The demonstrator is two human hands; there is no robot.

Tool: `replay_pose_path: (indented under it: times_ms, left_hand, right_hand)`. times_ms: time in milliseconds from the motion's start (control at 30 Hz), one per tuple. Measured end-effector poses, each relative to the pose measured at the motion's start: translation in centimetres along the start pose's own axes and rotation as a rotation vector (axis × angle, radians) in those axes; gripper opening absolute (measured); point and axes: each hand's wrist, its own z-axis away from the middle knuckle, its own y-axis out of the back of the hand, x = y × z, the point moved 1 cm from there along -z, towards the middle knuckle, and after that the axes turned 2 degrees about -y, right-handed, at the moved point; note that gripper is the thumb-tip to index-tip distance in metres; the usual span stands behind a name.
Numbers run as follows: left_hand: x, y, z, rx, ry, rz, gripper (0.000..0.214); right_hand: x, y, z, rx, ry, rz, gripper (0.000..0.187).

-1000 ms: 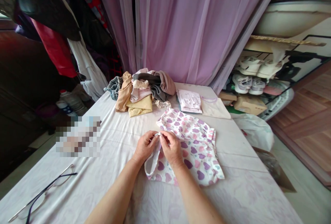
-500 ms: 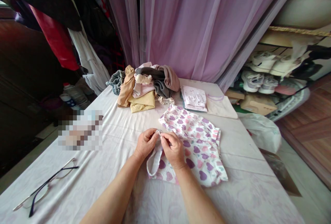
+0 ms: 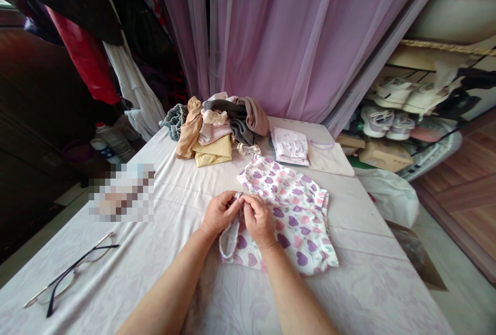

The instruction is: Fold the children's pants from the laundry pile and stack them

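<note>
You are keeping both hands together: left hand (image 3: pixel 219 216) and right hand (image 3: pixel 259 221) are meeting at the fingertips and pinching the edge of the heart-print garment (image 3: pixel 287 239). The garment is lying on the bench (image 3: pixel 372 252) in front of you, mostly to the right of your hands; its pale band (image 3: pixel 229 246) is looping open near your left wrist.

Containers: a clear bottle with a red cap (image 3: pixel 119 141) is standing low beyond the left edge; you cannot tell its contents. A white basin (image 3: pixel 453 10) is sitting at upper right, its inside hidden. Below it, past two pairs of shoes (image 3: pixel 387 122), a cardboard box (image 3: pixel 386 157) is showing only its outside. Beside the right edge, a whitish plastic bag (image 3: pixel 395 198) is bulging, contents unclear; near it, a brown carton (image 3: pixel 432 272) is showing clear plastic.

On the bench, a clothes pile (image 3: pixel 213 150) is resting at the far side, a folded garment (image 3: pixel 290 146) is lying right of it, and glasses (image 3: pixel 70 270) are lying to your left.
</note>
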Motion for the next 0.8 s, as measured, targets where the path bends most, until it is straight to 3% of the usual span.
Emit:
replay_pose_path:
  times_ms: [233,433,633,800]
  left_hand:
    - [0.59,0.13,0.07,-0.058,-0.080,-0.147,0.034]
    - [0.33,-0.20,0.28,-0.120,-0.149,-0.225,0.026]
    - [-0.16,-0.42,0.32,-0.137,-0.131,-0.272,0.026]
    - [0.62,-0.25,0.32,-0.191,-0.063,-0.206,0.021]
  right_hand:
    - [0.21,0.38,-0.12,0.089,-0.011,0.097,0.026]
    - [0.39,0.67,-0.33,0.004,0.060,0.185,0.026]
    - [0.28,0.84,-0.45,0.003,0.117,0.223,0.021]
    - [0.15,0.72,-0.58,0.052,0.050,0.224,0.021]
